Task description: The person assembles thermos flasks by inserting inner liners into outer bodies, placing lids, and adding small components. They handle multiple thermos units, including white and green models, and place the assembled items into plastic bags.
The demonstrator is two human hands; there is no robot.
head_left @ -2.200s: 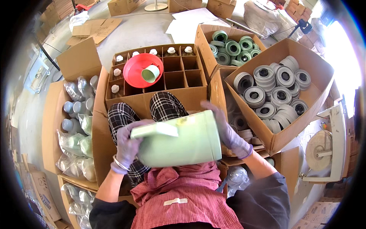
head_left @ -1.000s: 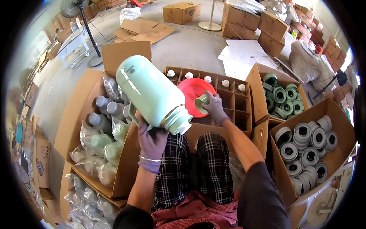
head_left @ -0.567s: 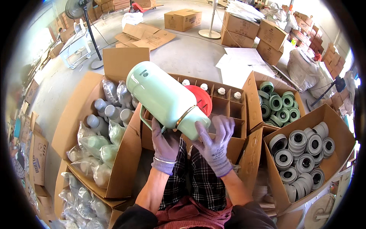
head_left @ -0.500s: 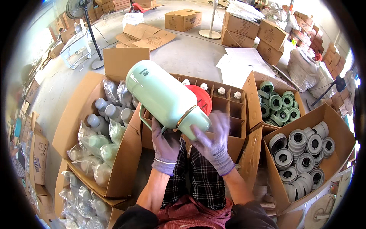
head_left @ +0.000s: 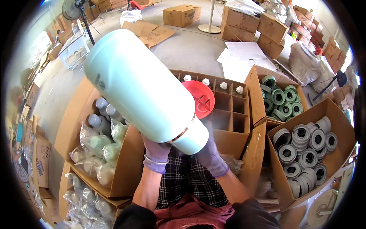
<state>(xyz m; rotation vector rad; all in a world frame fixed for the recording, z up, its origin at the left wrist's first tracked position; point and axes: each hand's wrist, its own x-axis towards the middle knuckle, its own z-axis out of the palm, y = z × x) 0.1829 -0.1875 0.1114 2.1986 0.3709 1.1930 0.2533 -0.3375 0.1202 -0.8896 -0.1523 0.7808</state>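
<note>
A pale mint-green thermos jug [head_left: 139,86] is held up tilted over my lap, its base toward the upper left and its narrower cup lid [head_left: 192,137] toward the lower right. A thin copper-coloured band runs between body and lid. My left hand [head_left: 157,152], in a grey-purple glove, supports the jug from below; its fingers are hidden behind the body. My right hand [head_left: 212,158], gloved alike, is against the lid's right side, smeared by motion, its fingers mostly hidden. Just beyond the lid, a red round plastic piece [head_left: 195,89] lies on a divided carton [head_left: 228,143].
White-capped bottles [head_left: 223,86] stand in the divided carton. Left, a carton [head_left: 126,164] holds grey-topped and bagged jugs; more bagged ones [head_left: 85,204] lie nearer. At right, cartons hold green ring-shaped lids [head_left: 278,97] and grey ones [head_left: 301,133]. A fan [head_left: 71,9] stands far left.
The jug has come up closer to my view and its base has swung further left. Its handle is now hidden. My right hand has moved down and left along the lid.
</note>
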